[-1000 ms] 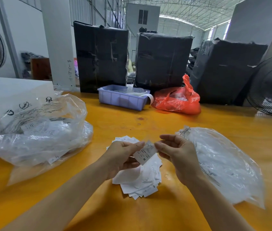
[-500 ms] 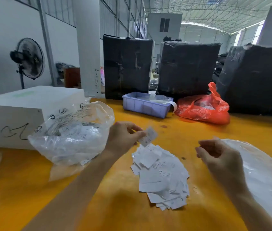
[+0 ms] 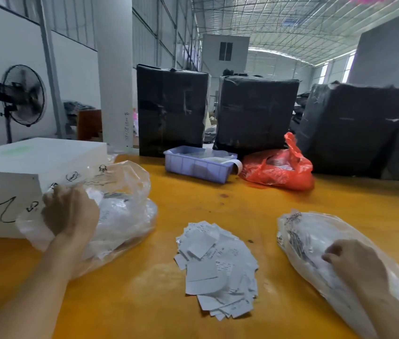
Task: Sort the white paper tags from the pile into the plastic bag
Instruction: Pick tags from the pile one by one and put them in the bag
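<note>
A loose pile of white paper tags [image 3: 218,265] lies on the yellow table [image 3: 218,206] between my arms. To its left sits a clear plastic bag [image 3: 125,211] with tags inside. My left hand [image 3: 71,211] is at that bag's left side, back up, fingers curled down over the plastic; whatever it holds is hidden. A second clear plastic bag [image 3: 315,236] with tags lies at the right. On it rests my right hand [image 3: 355,265], loosely curled, with nothing visible in it.
A white box [image 3: 22,167] with black scribbles stands behind the left bag. A blue bin [image 3: 198,165] and a red plastic bag [image 3: 279,172] sit at the table's back, in front of black wrapped bundles [image 3: 171,108]. A fan [image 3: 20,94] stands far left.
My left hand carried a tag from above the pile over to the left bag, and the tag is now out of sight. My right hand dropped onto the right bag.
</note>
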Tool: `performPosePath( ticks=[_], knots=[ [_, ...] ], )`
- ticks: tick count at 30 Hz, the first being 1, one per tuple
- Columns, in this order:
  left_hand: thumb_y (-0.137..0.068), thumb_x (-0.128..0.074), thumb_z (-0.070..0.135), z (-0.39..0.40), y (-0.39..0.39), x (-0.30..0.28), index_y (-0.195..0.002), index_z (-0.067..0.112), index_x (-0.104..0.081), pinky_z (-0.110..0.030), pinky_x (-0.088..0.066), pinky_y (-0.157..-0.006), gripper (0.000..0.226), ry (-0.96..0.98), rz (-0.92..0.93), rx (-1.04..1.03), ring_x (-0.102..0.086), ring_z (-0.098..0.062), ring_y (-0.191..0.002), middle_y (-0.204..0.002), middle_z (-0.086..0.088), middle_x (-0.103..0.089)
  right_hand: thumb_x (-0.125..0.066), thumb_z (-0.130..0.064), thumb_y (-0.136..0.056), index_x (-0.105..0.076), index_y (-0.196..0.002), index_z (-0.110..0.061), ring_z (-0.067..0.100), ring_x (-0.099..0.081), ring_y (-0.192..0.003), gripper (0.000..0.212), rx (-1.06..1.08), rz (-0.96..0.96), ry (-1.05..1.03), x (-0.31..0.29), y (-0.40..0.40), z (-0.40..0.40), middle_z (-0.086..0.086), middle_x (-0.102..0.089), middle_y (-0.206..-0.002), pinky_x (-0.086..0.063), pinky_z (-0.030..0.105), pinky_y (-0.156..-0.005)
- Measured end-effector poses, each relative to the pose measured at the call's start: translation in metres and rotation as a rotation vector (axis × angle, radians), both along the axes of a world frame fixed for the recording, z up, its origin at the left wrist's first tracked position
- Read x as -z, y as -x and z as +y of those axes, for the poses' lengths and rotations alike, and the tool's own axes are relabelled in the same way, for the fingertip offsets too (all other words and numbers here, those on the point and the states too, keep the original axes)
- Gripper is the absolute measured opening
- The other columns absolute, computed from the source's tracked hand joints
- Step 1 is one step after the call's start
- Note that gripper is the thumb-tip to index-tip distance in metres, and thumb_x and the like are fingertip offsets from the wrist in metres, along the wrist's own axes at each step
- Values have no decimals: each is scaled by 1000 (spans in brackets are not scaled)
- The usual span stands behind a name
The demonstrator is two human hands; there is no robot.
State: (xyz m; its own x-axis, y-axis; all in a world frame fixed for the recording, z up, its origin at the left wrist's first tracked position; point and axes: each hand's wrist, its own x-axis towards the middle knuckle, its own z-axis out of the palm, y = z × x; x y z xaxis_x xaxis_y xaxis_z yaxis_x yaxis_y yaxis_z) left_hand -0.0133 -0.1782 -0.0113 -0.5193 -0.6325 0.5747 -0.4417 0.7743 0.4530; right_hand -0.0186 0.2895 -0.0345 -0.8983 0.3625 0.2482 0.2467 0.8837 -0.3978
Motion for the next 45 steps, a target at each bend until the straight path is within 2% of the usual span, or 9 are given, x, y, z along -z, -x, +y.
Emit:
performPosePath(
  ticks=[5, 11, 14, 17, 23, 26, 31, 39, 45],
  knots=[
    [-77, -33, 24, 2, 19, 2, -123, 2, -46, -61, -41, -92, 52, -38, 276, 238, -40, -49, -119, -140, -23, -35, -64, -4, -84, -75, -84, -3, 28, -63, -83, 11, -45, 248, 282, -8, 2, 5, 12, -73, -89, -43, 29, -69],
    [-86, -60, 15, 108, 10, 7, -108, -1, -56, -45, -44, -82, 28, 240, 492, 618, -55, -40, -98, -108, -22, -59, -75, -6, -74, -70, -77, -5, 11, -61, -48, 6, -327, 498, 1109, -34, -13, -31, 2, -68, -58, -48, 18, -44],
    [-75, -62, 65, 167, -17, 6, -104, 13, -59, -21, -49, -71, 59, -422, 337, 1073, -64, -16, -88, -97, -1, -68, -75, -7, -72, -69, -71, -4, 11, -57, -45, 7, -532, 327, 1190, -33, -23, -69, 6, -67, -58, -45, 18, -42],
    [-47, -59, 88, 200, -30, 13, -103, 18, -61, -22, -52, -65, 89, -975, -52, 1273, -69, -15, -85, -92, 1, -73, -75, -7, -76, -70, -69, -5, 13, -56, -46, 9, -695, 206, 1022, -20, -31, -99, 8, -67, -59, -45, 22, -44],
    [-68, -82, 15, 198, -30, 20, -88, 7, -71, -17, -49, -57, 24, -1082, -100, 1235, -65, -10, -61, -75, -7, -73, -70, -24, -76, -70, -85, -6, 18, -65, -60, 20, -745, 172, 1121, -12, -34, -115, 10, -70, -70, -51, 22, -55],
    [-69, -80, 3, 193, -27, 18, -86, 7, -69, -17, -53, -57, 21, -1127, -35, 1115, -68, -11, -62, -76, -7, -72, -68, -31, -72, -67, -91, -6, 19, -68, -65, 31, -649, 142, 1220, -13, -30, -112, 10, -72, -80, -53, 23, -58],
    [-74, -73, -5, 167, -12, 7, -83, 8, -66, -16, -55, -58, 18, -1207, 204, 965, -66, -13, -67, -76, -3, -70, -69, -14, -85, -67, -89, -14, 6, -65, -66, 5, -621, 301, 625, -1, -28, -115, -6, -68, -77, -52, 15, -61],
    [-76, -72, -7, 148, 0, 14, -75, 9, -62, -28, -52, -73, 18, -1264, 290, 817, -63, -14, -62, -70, -5, -65, -61, -35, -90, -61, -124, -16, 16, -50, -118, 39, -1035, 191, -149, 15, -33, -150, 0, -64, -123, -37, 27, -95],
    [-73, -73, -8, 151, 2, 18, -84, 11, -63, -25, -52, -70, 24, -1253, 243, 873, -66, -17, -74, -78, -5, -68, -36, -33, -100, -61, -114, -18, 21, -53, -110, 32, -1001, 208, -540, 13, -31, -143, 0, -66, -114, -30, 32, -92]
  ],
)
